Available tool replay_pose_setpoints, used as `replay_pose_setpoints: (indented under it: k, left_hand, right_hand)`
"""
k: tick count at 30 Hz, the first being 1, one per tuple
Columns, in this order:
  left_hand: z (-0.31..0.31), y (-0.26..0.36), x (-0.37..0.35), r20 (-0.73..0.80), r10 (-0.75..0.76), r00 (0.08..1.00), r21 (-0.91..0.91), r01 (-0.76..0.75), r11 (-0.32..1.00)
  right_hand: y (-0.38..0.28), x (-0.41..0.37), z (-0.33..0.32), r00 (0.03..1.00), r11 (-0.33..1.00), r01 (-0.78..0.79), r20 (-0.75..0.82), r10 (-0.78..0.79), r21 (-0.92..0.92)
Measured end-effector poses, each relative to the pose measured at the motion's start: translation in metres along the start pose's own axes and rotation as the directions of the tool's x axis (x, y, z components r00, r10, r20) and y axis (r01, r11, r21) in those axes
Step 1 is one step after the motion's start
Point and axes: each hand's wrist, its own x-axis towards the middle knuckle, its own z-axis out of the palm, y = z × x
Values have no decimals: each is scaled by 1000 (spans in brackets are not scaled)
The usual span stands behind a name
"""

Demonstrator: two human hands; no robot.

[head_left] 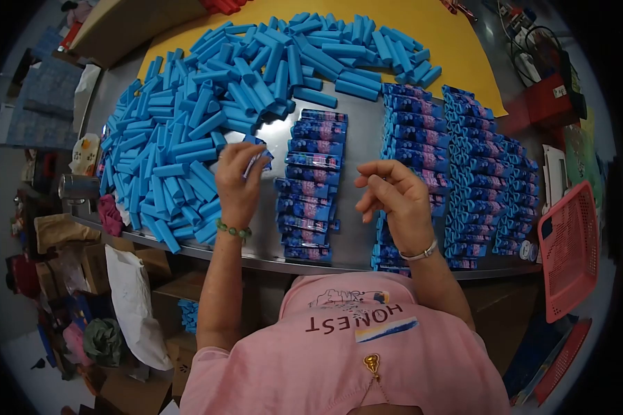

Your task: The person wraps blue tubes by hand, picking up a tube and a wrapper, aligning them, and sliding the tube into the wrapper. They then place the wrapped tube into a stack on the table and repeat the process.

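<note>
Pink shirt [422, 360] is nearest; left fingers [241, 153] pinch packet [266, 162].

Matt blue pieces [358, 84] and glossy printed packets [306, 188] on a smooth metal table [359, 235].
The blue pieces look smooth, foam or plastic, hard to tell which; the packets have a shiny, film-like finish. Grey metal shows a dull sheen with bright glare. At the top of the frame, the yellow sheet [457, 41] is matt. At right, the pink basket [580, 200] is perforated plastic; lower centre, the shirt [422, 366] is matt cloth, the pendant [372, 362] shiny gold-coloured metal.
</note>
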Motion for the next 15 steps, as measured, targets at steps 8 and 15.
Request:
replay_pose_setpoints:
  k: [8,15]
  left_hand:
    - [3,-63,97,242,392,888,714,-437,548]
    - [-8,-76,114,393,380,837,698,-541,469]
  right_hand:
    - [-2,-2,5,999,999,-34,21,35,-40]
    - [-3,-1,4,999,998,-37,28,38,-57]
